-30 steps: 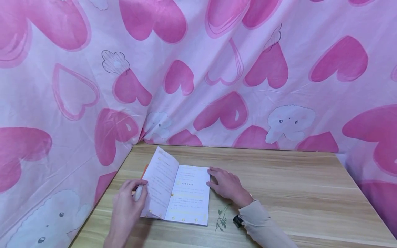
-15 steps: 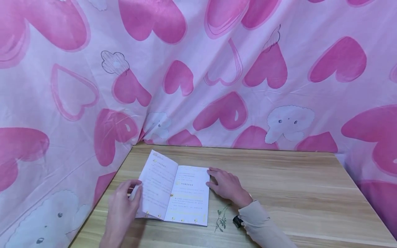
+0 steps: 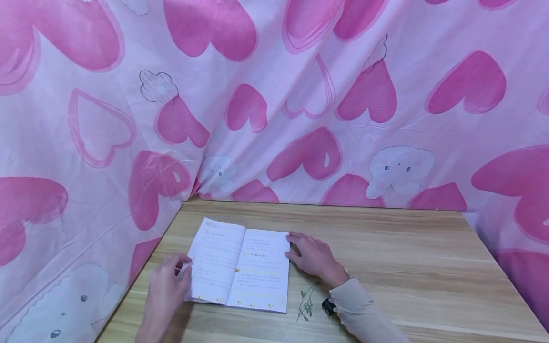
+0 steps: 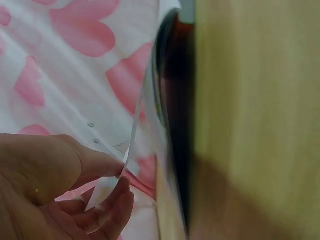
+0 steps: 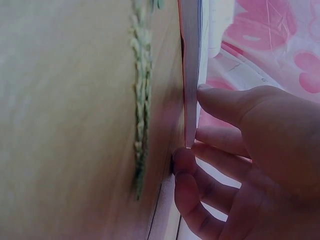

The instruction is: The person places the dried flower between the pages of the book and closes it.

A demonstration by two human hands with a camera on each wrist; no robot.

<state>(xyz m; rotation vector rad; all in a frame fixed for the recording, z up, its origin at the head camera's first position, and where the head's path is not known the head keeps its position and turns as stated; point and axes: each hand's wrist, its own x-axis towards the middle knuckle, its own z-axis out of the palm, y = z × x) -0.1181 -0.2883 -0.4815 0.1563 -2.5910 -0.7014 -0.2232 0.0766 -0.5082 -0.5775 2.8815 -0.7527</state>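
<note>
An open book (image 3: 261, 276) with small printed text and yellow decorations lies on the wooden table. My left hand (image 3: 165, 286) is at its left side; in the left wrist view, thumb and fingers pinch the outer edge of a page (image 4: 135, 120) that bows away from those beneath it. On the opposite side, my right hand (image 3: 315, 257) rests at the book's upper right edge. The right wrist view shows its thumb (image 5: 215, 100) touching the top page and the other fingers around the corner. Just right of the book lies a thin green leafy sprig (image 3: 306, 303).
Pale wood table (image 3: 407, 267) extends to the right of the right arm. A pink cloth (image 3: 300, 95) with hearts and white fluffy animals hangs along the back and left sides. A black object (image 3: 329, 306) sits at the right wrist, beside the beige sleeve (image 3: 364, 309).
The left page has come down from a raised, tilted position to nearly flat as my left hand moved left and slightly down with its edge. My right hand has stayed in place.
</note>
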